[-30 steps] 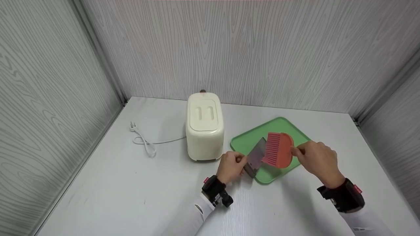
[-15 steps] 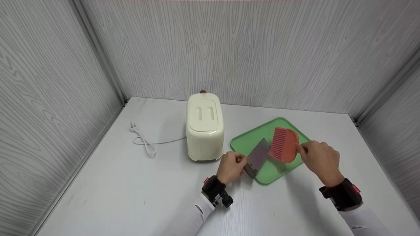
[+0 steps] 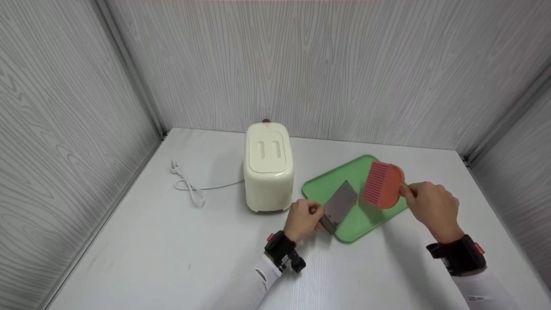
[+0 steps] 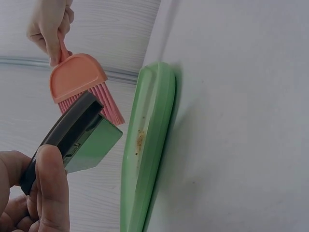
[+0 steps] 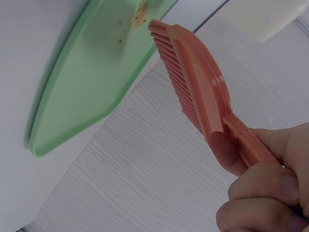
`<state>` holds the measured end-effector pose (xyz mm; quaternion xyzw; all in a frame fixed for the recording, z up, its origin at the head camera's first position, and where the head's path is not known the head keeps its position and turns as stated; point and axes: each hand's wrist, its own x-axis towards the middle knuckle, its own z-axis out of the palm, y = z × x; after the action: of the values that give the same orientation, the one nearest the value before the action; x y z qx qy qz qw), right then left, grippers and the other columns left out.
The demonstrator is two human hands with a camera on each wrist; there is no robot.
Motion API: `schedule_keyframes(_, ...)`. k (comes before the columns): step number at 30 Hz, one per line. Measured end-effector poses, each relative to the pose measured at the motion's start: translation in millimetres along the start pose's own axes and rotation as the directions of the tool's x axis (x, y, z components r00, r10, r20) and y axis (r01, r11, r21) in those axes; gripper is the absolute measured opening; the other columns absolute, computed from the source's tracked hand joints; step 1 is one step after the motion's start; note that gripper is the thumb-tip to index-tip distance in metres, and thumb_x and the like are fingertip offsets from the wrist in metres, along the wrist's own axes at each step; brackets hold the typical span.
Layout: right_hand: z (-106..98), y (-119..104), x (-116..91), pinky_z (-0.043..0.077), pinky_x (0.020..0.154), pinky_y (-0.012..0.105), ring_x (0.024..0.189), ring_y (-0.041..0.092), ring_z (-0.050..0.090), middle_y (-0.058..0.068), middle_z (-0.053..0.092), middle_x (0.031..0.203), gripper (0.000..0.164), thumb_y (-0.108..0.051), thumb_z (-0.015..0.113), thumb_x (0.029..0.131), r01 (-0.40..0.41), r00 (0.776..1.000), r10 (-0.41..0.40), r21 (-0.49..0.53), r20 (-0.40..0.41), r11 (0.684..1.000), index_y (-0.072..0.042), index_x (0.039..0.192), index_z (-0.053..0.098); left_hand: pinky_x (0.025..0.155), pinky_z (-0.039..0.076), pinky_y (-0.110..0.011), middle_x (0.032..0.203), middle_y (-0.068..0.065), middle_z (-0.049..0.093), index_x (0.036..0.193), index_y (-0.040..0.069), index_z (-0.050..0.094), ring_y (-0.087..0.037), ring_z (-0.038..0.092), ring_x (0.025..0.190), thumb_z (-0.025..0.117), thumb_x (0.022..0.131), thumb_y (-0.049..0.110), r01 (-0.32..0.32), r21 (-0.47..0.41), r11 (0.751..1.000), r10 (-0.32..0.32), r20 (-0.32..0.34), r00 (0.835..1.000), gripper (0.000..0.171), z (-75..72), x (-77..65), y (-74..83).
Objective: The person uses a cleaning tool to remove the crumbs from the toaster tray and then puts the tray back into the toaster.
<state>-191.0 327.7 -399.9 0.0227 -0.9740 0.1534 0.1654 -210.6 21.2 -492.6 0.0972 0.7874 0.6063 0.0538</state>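
Note:
In the head view my left hand (image 3: 302, 218) pinches a thin metal crumb tray (image 3: 341, 204) by its dark edge. The plate is held tilted over the near left part of a green tray (image 3: 361, 224). My right hand (image 3: 432, 209) grips the handle of an orange hand brush (image 3: 391, 189) with pink bristles. The brush hangs above the right side of the green tray, its bristles apart from the metal plate. Brown crumbs (image 4: 140, 140) lie on the green tray in the left wrist view. The right wrist view shows fingers curled round the brush handle (image 5: 251, 145).
A cream toaster (image 3: 269, 189) with a closed lid stands left of the green tray. Its white cord (image 3: 219, 186) runs left to a plug (image 3: 175, 168) on the white table (image 3: 172, 258). Grey wood-grain panels (image 3: 301, 64) enclose the back and sides.
My right hand has moved the brush to the right and slightly away from me, off the crumb tray's surface. The left hand stays in place, and the plate has tilted a little flatter.

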Motion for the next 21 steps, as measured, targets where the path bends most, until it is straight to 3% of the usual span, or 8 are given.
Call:
schedule_keyframes(5,-5.2,-1.8,1.8,0.019,0.045,0.027,0.054,0.014,0.036,-0.006,0.038,0.056,0.031,-0.033,0.068,0.103,-0.023,1.000,0.022,0.037,0.008,0.999,-0.012,0.085,0.082,0.050,0.057,-0.021,0.078,-0.006,0.078,0.109,0.000,0.079,-0.003,0.060,0.049,0.066,0.100,0.012,-0.001,0.006,1.000,0.001,-0.002,1.000,0.020,0.3,0.2,-0.2)
schedule_keyframes(11,3.3,-11.3,3.5,0.022,0.043,0.027,0.053,0.014,0.037,-0.005,0.042,0.055,0.030,-0.032,0.069,0.102,0.006,0.999,-0.003,0.062,-0.048,0.998,-0.006,0.098,0.085,0.050,0.057,-0.022,0.078,-0.007,0.077,0.109,-0.001,0.079,-0.003,0.060,0.049,0.066,0.100,0.011,-0.013,0.004,1.000,0.013,-0.004,1.000,0.019,0.8,-1.0,-1.2)
schedule_keyframes(16,13.9,-17.2,7.2,0.019,0.043,0.026,0.051,0.011,0.033,-0.007,0.038,0.054,0.031,-0.030,0.071,0.102,0.047,0.997,-0.042,0.065,-0.067,0.997,-0.009,0.082,0.081,0.049,0.057,-0.021,0.077,-0.006,0.077,0.108,0.000,0.080,-0.002,0.059,0.048,0.067,0.100,0.011,-0.026,0.011,1.000,0.026,-0.013,1.000,0.019,1.6,-0.9,-1.9)
schedule_keyframes(21,19.2,-17.2,8.8,0.015,0.045,0.025,0.050,0.011,0.031,-0.008,0.033,0.053,0.041,-0.029,0.071,0.101,0.056,0.997,-0.055,0.034,-0.048,0.998,-0.015,0.063,0.064,0.048,0.056,-0.021,0.077,-0.006,0.077,0.108,-0.001,0.079,-0.002,0.058,0.047,0.066,0.100,0.010,-0.025,0.017,1.000,0.025,-0.015,1.000,0.019,2.2,-0.3,-1.4)
